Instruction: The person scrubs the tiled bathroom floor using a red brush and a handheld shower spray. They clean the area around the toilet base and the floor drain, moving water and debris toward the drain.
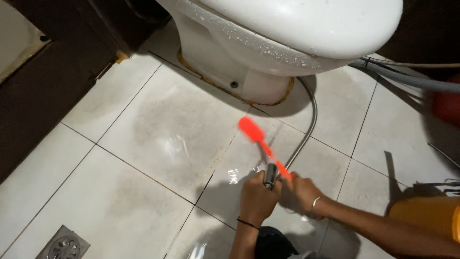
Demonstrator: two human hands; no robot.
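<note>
My left hand (258, 196) is closed around a metal spray nozzle (271, 175) at the end of a flexible steel hose (310, 122) that curves away behind the toilet base. My right hand (303, 192) grips the handle of a bright orange-red brush (253, 132), whose head is held just above the wet white floor tiles (158, 124), in front of the toilet. The two hands are close together, the brush handle crossing beside the nozzle. A dark band circles my left wrist and a metal bangle my right.
A white toilet (287, 38), beaded with water drops, stands at the top. A square metal floor drain (62, 245) sits at the bottom left. Dark panelling runs along the left. A grey corrugated hose (407, 79) and a red object (448, 105) lie at right.
</note>
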